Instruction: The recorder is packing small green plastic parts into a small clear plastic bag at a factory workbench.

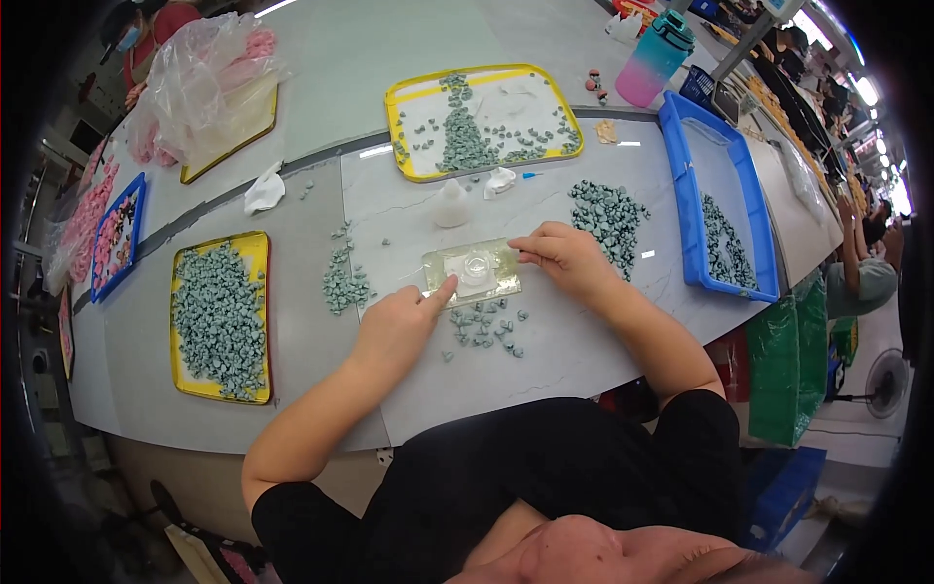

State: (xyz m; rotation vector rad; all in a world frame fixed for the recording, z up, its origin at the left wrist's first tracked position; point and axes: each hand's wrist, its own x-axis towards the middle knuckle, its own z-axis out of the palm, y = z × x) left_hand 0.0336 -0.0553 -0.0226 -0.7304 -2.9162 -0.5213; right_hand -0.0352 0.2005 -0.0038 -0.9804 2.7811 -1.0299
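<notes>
A rectangular, clear yellowish block (pixel 504 282) lies flat on the table before me, with a round clear piece (pixel 477 270) on a white patch at its middle. My left hand (pixel 397 326) holds the block's near left corner, its index fingertip resting beside the white patch. At the far right corner, the thumb and fingers of my right hand (pixel 564 255) are pinched together; anything between them is too small to make out. Several small grey-green pieces (pixel 482 329) lie loose just below the block. Beyond it stands a white squeeze bottle (pixel 451 206).
Grey-green pieces fill a yellow tray (pixel 266 292) at left and a far yellow tray (pixel 574 107). Loose piles lie left (pixel 345 277) and right (pixel 608 224). A blue bin (pixel 671 185) and a teal-pink drink bottle (pixel 657 63) stand at right. Another person (pixel 161 34) is at far left.
</notes>
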